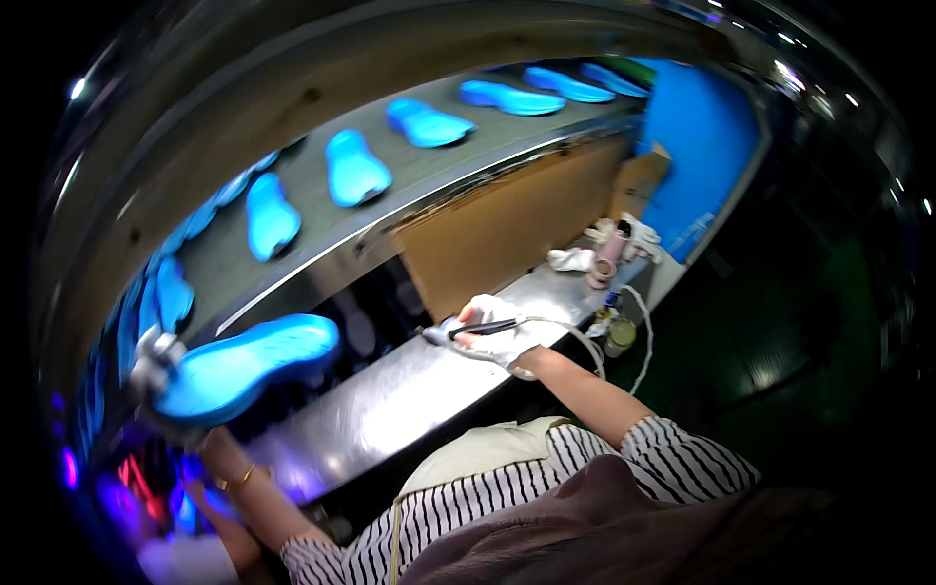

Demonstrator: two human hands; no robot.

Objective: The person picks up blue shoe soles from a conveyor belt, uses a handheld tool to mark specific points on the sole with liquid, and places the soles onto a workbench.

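Note:
At the left, my left hand (156, 375), in a pale glove and smeared by motion, grips one end of a bright blue shoe sole (249, 366). The sole is held in the air, its other end pointing right, over the near side of the belt. My right hand (502, 336), in a white glove with bare fingertips, is closed round a slim tool with a black handle (483, 329). A pale hose or cord (585, 341) runs from near that hand to the right. The tool's tip points left, apart from the sole, above a metal shelf (390, 409).
A dark conveyor belt (312, 161) carries several blue soles (356, 168) beyond the shelf. Cardboard (517, 224) stands along its side, beside a blue panel (697, 127). White cloths (573, 259), a pink bottle (611, 252) and a jar (620, 338) crowd the shelf's right end. Another person's arm (224, 531) shows lower left.

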